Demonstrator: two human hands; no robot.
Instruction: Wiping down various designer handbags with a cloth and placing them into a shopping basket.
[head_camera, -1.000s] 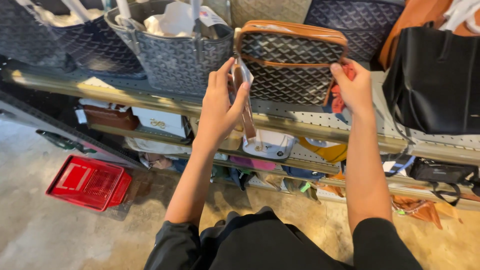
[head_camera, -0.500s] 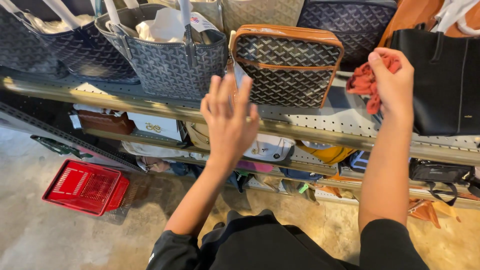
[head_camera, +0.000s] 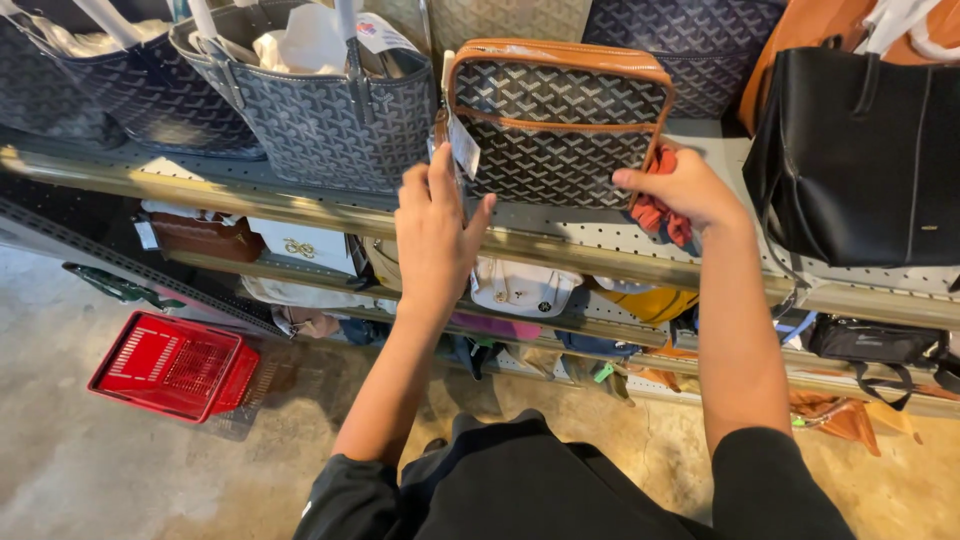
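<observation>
A dark patterned pouch bag with tan trim (head_camera: 560, 120) stands upright on the top metal shelf (head_camera: 560, 240). My left hand (head_camera: 435, 235) is raised at the bag's left edge, its fingers touching the white tag (head_camera: 463, 148) that hangs there. My right hand (head_camera: 675, 190) presses against the bag's lower right corner and grips a bunched red cloth (head_camera: 655, 212) between palm and fingers.
A grey patterned tote (head_camera: 320, 110) stands left of the pouch and a black leather bag (head_camera: 865, 160) right of it. Lower shelves hold several small bags and boxes. A red shopping basket (head_camera: 170, 365) lies on the concrete floor at the left.
My right hand came down from the black bag with the red cloth and now rests at the pouch's lower right corner. My left hand moved up to the pouch's tag.
</observation>
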